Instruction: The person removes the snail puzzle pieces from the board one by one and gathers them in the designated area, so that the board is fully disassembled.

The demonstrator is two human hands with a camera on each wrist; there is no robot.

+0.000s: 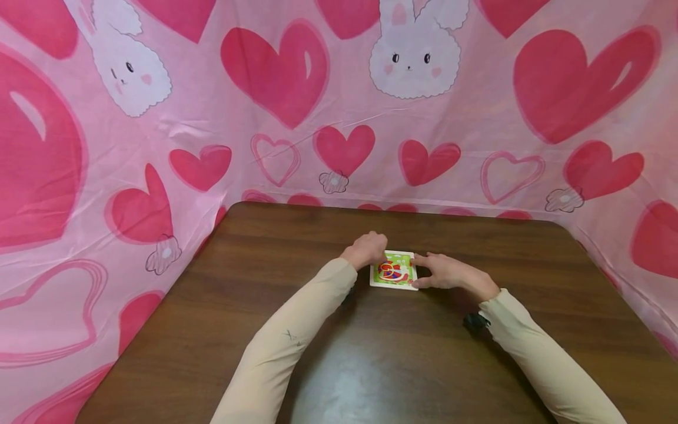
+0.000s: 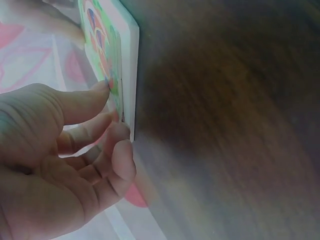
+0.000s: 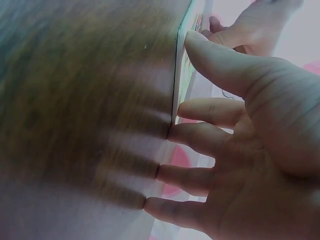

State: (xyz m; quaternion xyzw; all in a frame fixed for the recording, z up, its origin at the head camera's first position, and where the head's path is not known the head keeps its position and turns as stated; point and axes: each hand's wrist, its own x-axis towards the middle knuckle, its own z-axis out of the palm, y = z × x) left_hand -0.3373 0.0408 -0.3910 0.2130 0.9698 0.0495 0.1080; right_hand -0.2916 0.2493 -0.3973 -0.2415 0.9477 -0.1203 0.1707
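Observation:
A small square puzzle board (image 1: 393, 285), white-rimmed with a green picture of a red and blue snail, lies flat on the table. At its left edge my left hand (image 1: 366, 249) has curled fingers. In the left wrist view that hand's thumb (image 2: 100, 95) meets the picture's border, with the index fingertip by the rim, pinching there. My right hand (image 1: 450, 272) rests along the right edge, fingers spread and fairly straight. Seen from the right wrist, the thumb (image 3: 215, 55) touches the rim's corner, and the other fingertips reach the rim and tabletop.
The brown wooden table (image 1: 371, 353) extends around the board on all sides. Behind and beside it hangs a pink cloth (image 1: 455, 118) with hearts and rabbits. A black wrist device (image 1: 475, 322) sits under the right cuff.

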